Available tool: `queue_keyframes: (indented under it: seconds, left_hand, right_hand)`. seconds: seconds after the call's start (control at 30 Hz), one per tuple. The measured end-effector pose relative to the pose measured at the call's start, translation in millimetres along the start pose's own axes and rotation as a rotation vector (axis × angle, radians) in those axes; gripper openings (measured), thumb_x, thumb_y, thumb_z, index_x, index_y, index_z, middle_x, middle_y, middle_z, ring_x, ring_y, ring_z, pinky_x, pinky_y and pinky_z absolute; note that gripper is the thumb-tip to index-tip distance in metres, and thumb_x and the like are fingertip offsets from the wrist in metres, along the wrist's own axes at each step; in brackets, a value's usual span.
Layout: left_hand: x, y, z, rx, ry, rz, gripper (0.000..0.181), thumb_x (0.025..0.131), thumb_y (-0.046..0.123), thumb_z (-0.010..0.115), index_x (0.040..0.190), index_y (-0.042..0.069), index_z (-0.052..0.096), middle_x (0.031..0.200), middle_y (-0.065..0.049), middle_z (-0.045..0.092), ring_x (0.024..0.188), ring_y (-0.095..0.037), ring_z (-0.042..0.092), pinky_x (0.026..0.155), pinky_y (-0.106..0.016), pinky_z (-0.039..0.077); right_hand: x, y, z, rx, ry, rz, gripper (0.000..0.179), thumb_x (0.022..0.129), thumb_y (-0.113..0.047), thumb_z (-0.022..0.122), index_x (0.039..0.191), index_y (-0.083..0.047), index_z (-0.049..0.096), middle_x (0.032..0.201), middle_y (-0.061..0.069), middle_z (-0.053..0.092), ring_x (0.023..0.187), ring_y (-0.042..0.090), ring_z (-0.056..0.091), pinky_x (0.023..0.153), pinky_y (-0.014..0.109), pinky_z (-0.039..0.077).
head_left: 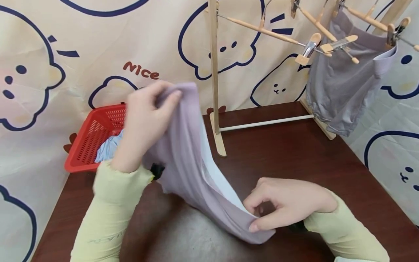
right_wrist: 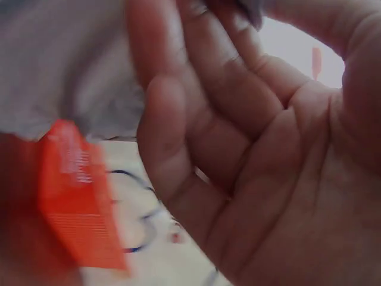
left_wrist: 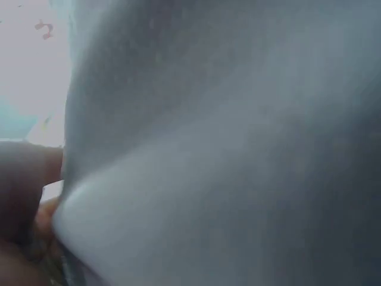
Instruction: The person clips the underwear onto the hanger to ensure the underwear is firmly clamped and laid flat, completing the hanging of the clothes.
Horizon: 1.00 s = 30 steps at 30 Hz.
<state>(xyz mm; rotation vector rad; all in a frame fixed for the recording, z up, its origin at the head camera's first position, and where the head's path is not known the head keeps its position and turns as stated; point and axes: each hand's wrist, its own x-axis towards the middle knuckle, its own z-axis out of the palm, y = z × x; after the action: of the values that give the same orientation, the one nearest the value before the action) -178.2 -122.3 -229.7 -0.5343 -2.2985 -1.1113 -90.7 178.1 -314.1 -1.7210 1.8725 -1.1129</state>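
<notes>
Lavender shorts [head_left: 186, 153] with a pale blue inner side hang stretched between both hands above the table. The left hand [head_left: 147, 112] is raised and pinches one end of the waistband between thumb and fingers. Lower down at the right, the right hand [head_left: 284, 203] pinches the waistband's other end between thumb and forefinger. Grey-looking cloth [left_wrist: 208, 149] fills most of the left wrist view, hiding most of that hand. In the right wrist view, the right hand's [right_wrist: 238, 119] palm and bent fingers show close up beside the cloth [right_wrist: 65, 65].
A red basket [head_left: 82, 145] with light blue cloth [head_left: 109, 147] inside stands at the back left of the dark brown table [head_left: 271, 149]. Behind right, a wooden rack [head_left: 214, 72] carries clip hangers [head_left: 262, 29]; another greyish-lavender pair of shorts [head_left: 340, 80] hangs there. A cartoon-printed sheet [head_left: 98, 36] covers the background.
</notes>
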Motion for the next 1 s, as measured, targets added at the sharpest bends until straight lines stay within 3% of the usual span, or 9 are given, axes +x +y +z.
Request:
queue_keyframes:
  seconds: [0.07, 0.13, 0.23, 0.37, 0.5, 0.63, 0.77, 0.9, 1.0]
  left_hand:
    - [3.3, -10.5, 28.4, 0.044, -0.171, -0.007, 0.017, 0.100, 0.022, 0.067, 0.106, 0.009, 0.077, 0.093, -0.003, 0.072, 0.076, -0.016, 0.058, 0.070, -0.033, 0.044]
    - [2.5, -24.2, 65.5, 0.068, -0.334, -0.030, 0.017, 0.100, 0.024, 0.067, 0.106, 0.011, 0.076, 0.093, -0.003, 0.071, 0.076, -0.018, 0.057, 0.070, -0.036, 0.045]
    - [-5.8, -44.0, 122.9, 0.070, -0.489, -0.063, 0.016, 0.100, 0.025, 0.067, 0.107, 0.014, 0.077, 0.095, 0.001, 0.072, 0.080, -0.018, 0.060, 0.074, -0.035, 0.048]
    - [-17.6, -54.8, 177.8, -0.013, -0.548, -0.102, 0.015, 0.099, 0.024, 0.068, 0.105, 0.014, 0.078, 0.098, 0.002, 0.073, 0.085, -0.015, 0.063, 0.079, -0.030, 0.049]
    - [-23.0, -53.8, 209.8, -0.084, -0.529, -0.127, 0.015, 0.100, 0.024, 0.067, 0.105, 0.015, 0.078, 0.099, 0.004, 0.073, 0.086, -0.011, 0.063, 0.079, -0.026, 0.048]
    - [-19.1, -52.1, 224.3, -0.114, -0.497, -0.154, 0.021, 0.103, 0.027, 0.064, 0.117, 0.017, 0.074, 0.107, 0.003, 0.073, 0.096, -0.011, 0.064, 0.085, -0.027, 0.048]
    - [-19.2, -55.5, 218.7, -0.063, -0.550, -0.149, 0.038, 0.101, 0.029, 0.065, 0.136, 0.014, 0.063, 0.130, -0.006, 0.066, 0.119, -0.021, 0.060, 0.099, -0.035, 0.044]
    - [-31.2, -57.6, 195.9, -0.008, -0.595, -0.057, 0.037, 0.096, 0.022, 0.071, 0.131, 0.009, 0.064, 0.127, -0.008, 0.064, 0.118, -0.025, 0.058, 0.098, -0.037, 0.044]
    - [-53.0, -52.1, 171.7, -0.024, -0.664, 0.082, 0.022, 0.092, 0.013, 0.075, 0.113, 0.009, 0.069, 0.106, -0.003, 0.066, 0.100, -0.021, 0.061, 0.088, -0.032, 0.048]
  right_hand:
    - [1.1, 11, 8, 0.026, -0.034, 0.049, 0.037, 0.099, -0.016, 0.067, 0.068, -0.018, 0.047, 0.057, -0.012, 0.036, 0.056, -0.011, 0.031, 0.046, 0.011, 0.031]
    - [-2.1, 24, 15, 0.037, -0.047, 0.125, 0.042, 0.099, -0.018, 0.067, 0.063, -0.018, 0.044, 0.056, -0.014, 0.031, 0.053, -0.011, 0.027, 0.045, 0.011, 0.027]
    - [-14.4, 42, 23, 0.063, -0.050, 0.244, 0.048, 0.098, -0.019, 0.068, 0.060, -0.017, 0.040, 0.056, -0.014, 0.026, 0.052, -0.009, 0.022, 0.046, 0.013, 0.023]
    - [-37.7, 59, 29, 0.114, -0.033, 0.355, 0.050, 0.098, -0.021, 0.068, 0.058, -0.016, 0.039, 0.056, -0.015, 0.025, 0.051, -0.007, 0.019, 0.046, 0.014, 0.020]
    - [-59.7, 66, 31, 0.149, -0.010, 0.402, 0.050, 0.097, -0.019, 0.069, 0.058, -0.015, 0.038, 0.056, -0.013, 0.024, 0.051, -0.006, 0.018, 0.045, 0.016, 0.018]
    - [-76.3, 69, 25, 0.166, 0.019, 0.417, 0.050, 0.096, -0.016, 0.069, 0.058, -0.015, 0.038, 0.056, -0.010, 0.023, 0.053, -0.004, 0.018, 0.044, 0.019, 0.017]
    - [-91.0, 73, 19, 0.129, 0.062, 0.542, 0.044, 0.095, -0.021, 0.072, 0.057, -0.013, 0.051, 0.055, -0.016, 0.031, 0.051, -0.005, 0.025, 0.045, 0.018, 0.024]
    - [-101.2, 73, 11, -0.009, 0.137, 0.715, 0.031, 0.090, -0.033, 0.078, 0.065, -0.019, 0.065, 0.058, -0.019, 0.049, 0.054, -0.003, 0.041, 0.050, 0.018, 0.035]
    - [-99.7, 68, 7, -0.057, 0.171, 0.741, 0.026, 0.085, -0.036, 0.082, 0.070, -0.024, 0.065, 0.062, -0.016, 0.054, 0.057, 0.001, 0.048, 0.053, 0.021, 0.041]
